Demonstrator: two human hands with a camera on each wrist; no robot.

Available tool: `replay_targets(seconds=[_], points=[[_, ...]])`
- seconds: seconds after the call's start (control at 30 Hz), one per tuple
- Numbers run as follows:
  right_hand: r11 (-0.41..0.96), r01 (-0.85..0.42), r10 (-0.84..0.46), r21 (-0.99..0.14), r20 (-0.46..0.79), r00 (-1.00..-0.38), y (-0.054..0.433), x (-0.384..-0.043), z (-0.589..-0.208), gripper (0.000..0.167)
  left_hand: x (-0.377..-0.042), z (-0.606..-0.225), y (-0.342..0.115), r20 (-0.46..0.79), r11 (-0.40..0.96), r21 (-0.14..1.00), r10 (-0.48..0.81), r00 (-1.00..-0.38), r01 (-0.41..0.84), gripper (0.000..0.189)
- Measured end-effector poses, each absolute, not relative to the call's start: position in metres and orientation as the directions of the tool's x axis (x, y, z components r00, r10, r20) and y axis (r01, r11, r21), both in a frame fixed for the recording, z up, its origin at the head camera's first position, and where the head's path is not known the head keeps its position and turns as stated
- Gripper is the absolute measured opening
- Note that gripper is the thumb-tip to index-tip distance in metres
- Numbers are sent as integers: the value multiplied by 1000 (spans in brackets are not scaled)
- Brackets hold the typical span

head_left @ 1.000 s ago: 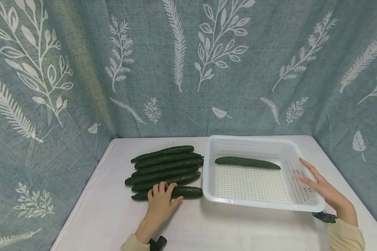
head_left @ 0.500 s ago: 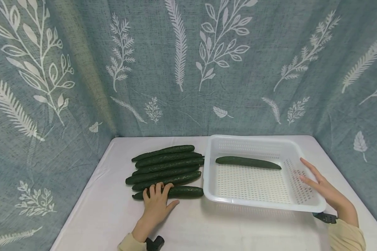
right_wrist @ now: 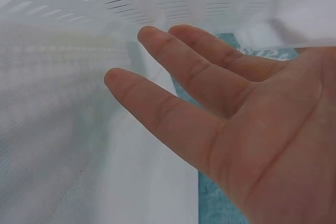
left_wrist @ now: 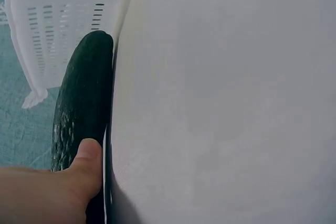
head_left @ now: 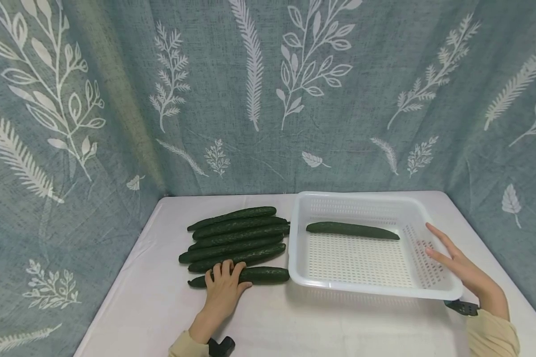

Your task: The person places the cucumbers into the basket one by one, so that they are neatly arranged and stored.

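Observation:
My left hand (head_left: 223, 287) lies over the nearest cucumber (head_left: 265, 275), its fingers bent across the top. In the left wrist view the thumb presses this cucumber's (left_wrist: 84, 93) side; the other fingertips are hidden behind it. My right hand (head_left: 471, 275) holds the right wall of a white perforated plastic basket (head_left: 353, 286). Thumb and index finger reach over the rim, while the right wrist view shows the other fingers (right_wrist: 189, 72) extended below the basket (right_wrist: 205, 3). A single cucumber (head_left: 353, 230) lies inside, toward the back.
Behind the held cucumber several more cucumbers (head_left: 236, 235) lie side by side on the white tablecloth (head_left: 129, 307). Their right ends come close to the basket's left wall. A blue-green leaf-patterned cloth (head_left: 268, 99) hangs along the back and both sides.
My left hand shifted slightly left along the cucumber, and its thumb drew in against it. That cucumber sits slightly nearer me. My right hand and the basket look unchanged.

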State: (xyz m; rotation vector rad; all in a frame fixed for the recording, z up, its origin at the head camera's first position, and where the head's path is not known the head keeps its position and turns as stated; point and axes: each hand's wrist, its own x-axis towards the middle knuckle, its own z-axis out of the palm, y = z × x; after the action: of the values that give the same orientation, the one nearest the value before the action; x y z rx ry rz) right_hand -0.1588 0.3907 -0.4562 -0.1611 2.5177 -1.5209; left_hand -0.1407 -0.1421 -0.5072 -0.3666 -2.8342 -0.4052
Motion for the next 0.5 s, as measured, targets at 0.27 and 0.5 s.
replay_targets(seconds=[0.27,0.5], points=[[462,3,-196,-887,-106,-975,390,-159,-456,69,-134,-503,-143,250,922,268,216,-944,281,44],[470,5,-188,-883,-105,-977,389,-158,-456,69,-135,-493,-144,246,921,284,199,-949,267,43]])
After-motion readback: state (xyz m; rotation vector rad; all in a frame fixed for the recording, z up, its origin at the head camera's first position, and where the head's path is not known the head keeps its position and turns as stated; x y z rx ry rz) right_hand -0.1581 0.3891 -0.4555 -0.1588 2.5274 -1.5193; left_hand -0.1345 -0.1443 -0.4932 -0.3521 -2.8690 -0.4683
